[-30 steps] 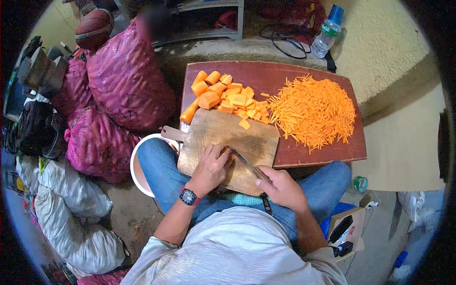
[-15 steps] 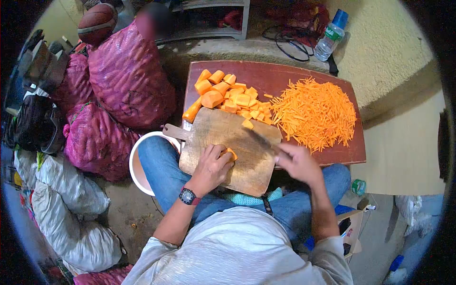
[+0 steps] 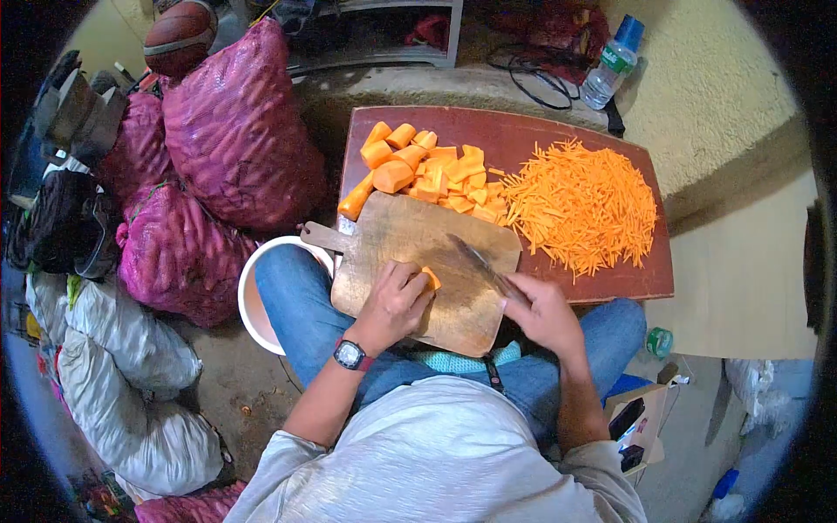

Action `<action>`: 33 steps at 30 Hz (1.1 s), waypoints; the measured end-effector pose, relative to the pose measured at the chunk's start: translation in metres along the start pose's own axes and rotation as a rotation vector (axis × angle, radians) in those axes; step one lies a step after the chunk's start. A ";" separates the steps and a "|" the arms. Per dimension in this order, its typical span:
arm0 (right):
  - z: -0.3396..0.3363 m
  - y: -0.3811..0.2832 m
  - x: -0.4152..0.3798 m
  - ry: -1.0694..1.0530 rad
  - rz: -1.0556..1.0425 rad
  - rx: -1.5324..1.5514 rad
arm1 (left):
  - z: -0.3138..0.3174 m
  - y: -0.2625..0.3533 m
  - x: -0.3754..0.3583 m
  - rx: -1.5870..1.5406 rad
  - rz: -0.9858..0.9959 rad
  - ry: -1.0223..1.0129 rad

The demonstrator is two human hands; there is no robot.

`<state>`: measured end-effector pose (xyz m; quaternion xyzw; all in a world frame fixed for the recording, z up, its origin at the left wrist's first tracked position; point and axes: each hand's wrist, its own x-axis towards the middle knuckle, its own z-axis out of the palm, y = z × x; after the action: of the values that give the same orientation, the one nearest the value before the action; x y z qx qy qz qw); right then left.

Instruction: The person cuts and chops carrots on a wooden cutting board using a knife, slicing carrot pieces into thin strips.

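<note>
A wooden cutting board (image 3: 392, 235) rests across my lap against the red-brown table. My left hand (image 3: 397, 303) is closed on an orange carrot piece (image 3: 431, 278) on the board. In my right hand (image 3: 547, 315) is a knife (image 3: 479, 263), its blade pointing up and left over the board, apart from the piece. Beyond the board lie peeled carrot chunks (image 3: 392, 176), with cut slices heaped beside them. A large pile of thin carrot sticks (image 3: 584, 209) sits to their right.
The red-brown table (image 3: 514, 132) extends ahead. A white bucket (image 3: 248, 301) stands by my left knee. Pink mesh sacks (image 3: 235, 131) and white sacks (image 3: 109, 383) line the left side, with a basketball (image 3: 180, 39) on top. A water bottle (image 3: 610, 65) stands at the upper right.
The slice at the board's top edge is no longer on the board and the heap beyond has shifted. The knife, blurred before, now shows clearly. My left hand stays on the piece.
</note>
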<state>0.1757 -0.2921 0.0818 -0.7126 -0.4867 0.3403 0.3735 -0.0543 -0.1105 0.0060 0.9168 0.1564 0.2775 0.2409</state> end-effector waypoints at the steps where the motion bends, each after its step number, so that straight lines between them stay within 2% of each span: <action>1: 0.005 -0.003 -0.008 0.016 0.032 0.019 | 0.001 0.001 0.001 -0.008 0.018 0.014; 3: 0.012 -0.011 -0.024 0.015 0.120 0.086 | 0.004 0.003 0.000 -0.019 0.034 0.024; 6: 0.026 -0.005 -0.038 0.025 0.111 0.073 | 0.010 0.006 -0.001 -0.065 0.035 0.030; 8: 0.030 -0.007 -0.044 -0.002 0.133 0.024 | 0.014 0.012 -0.001 -0.061 0.039 -0.052; 15: 0.036 -0.020 -0.062 0.065 0.090 0.008 | 0.020 0.036 0.003 0.001 0.021 -0.174; 17: 0.039 -0.023 -0.069 0.040 0.066 -0.019 | 0.019 0.035 0.006 -0.031 0.043 -0.129; 24: 0.041 -0.019 -0.074 -0.017 0.053 -0.132 | 0.024 0.028 -0.003 0.050 0.065 -0.217; 29: 0.026 -0.047 -0.074 -0.189 0.273 -0.268 | 0.023 0.027 -0.005 0.096 0.102 -0.218; 33: 0.024 -0.051 -0.062 -0.211 0.282 -0.262 | 0.022 0.026 -0.004 0.128 0.111 -0.247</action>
<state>0.1145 -0.3336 0.1221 -0.7766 -0.4588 0.3954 0.1734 -0.0407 -0.1416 0.0012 0.9647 0.0922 0.1648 0.1836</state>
